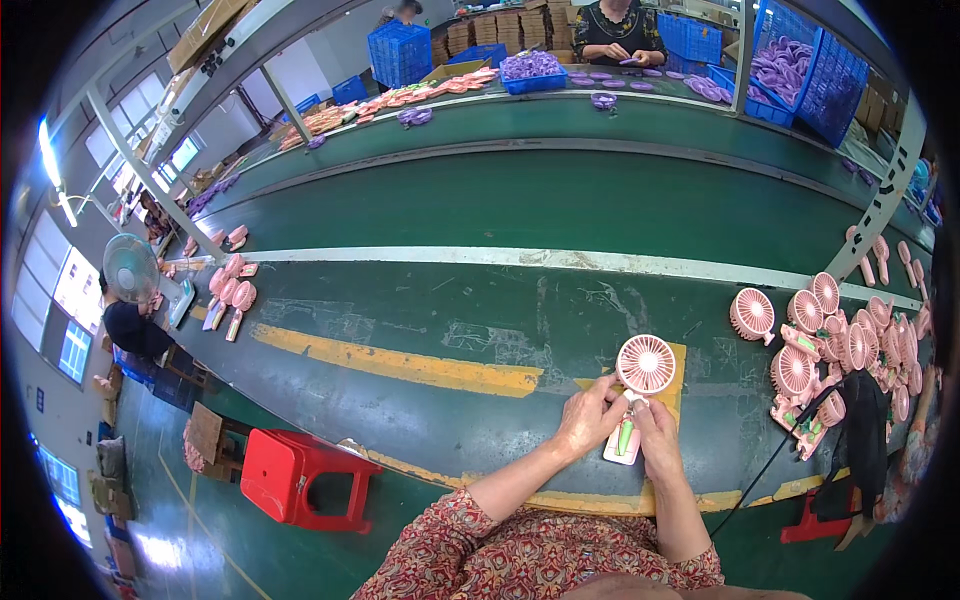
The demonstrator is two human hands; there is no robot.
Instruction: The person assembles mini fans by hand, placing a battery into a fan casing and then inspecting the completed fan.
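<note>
Fan (646,364), pink handheld type, head view: held over near edge of dark green worktable (460,420), grille facing up, handle (622,446) toward the person, green strip on it. Left hand (588,420) pinched on the neck, just below the fan head. Right hand (658,438) gripping handle's other side, thumb near the neck. Hands close together. Yellow tape strip (400,362) on table, left of hands. Pink fan pile (855,345) at right; lone pink fan (752,314) just beside it. Smaller fan cluster (240,295) far left. Red stool (275,478) lower left. Across green belt (520,200): co-worker (620,35) holding purple part (630,62); blue crate (535,85) with purple parts nearby.
</note>
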